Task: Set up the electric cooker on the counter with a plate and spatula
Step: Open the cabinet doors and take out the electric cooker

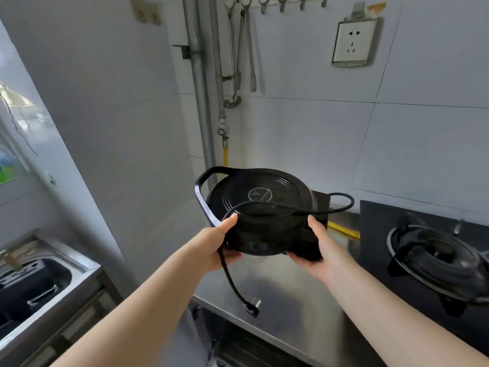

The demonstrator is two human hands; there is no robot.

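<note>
- the electric cooker [258, 207], a round black unit, is carried in both hands above the steel counter [285, 295], tilted so its ringed top faces the person; it does not look to be resting on anything yet.
- left of the grip, well apart, a sink [34, 276] sits lower, so the cooker is plainly meant for the counter rather than the basin.
- the left hand [217, 245] grips the cooker's near left edge, thumb over the rim and fingers under, and seems to trap the power cord [230, 279] against the body, probably to keep it from swinging.
- below that hand the cord hangs free, ending in a plug [252, 307] that dangles just over the counter's front part.
- at the cooker's far left a loop handle [205, 186] stands unused; holding the base from both sides likely gives steadier control for setting it flat.
- another stretch of cord loops across the top and out past the right side.
- the right hand [315, 250] clasps the near right edge and the underside, fingers curled beneath.
- above and right of the grip, a wall socket [353, 42] is free, a sensible reason for choosing this spot.
- right of the grip, a gas hob [436, 258] takes up the counter's end, so the open steel beneath the cooker is the room left.
- no plate shows; utensils [242, 49] hang on the wall above, and whether one is the spatula cannot be told.
</note>
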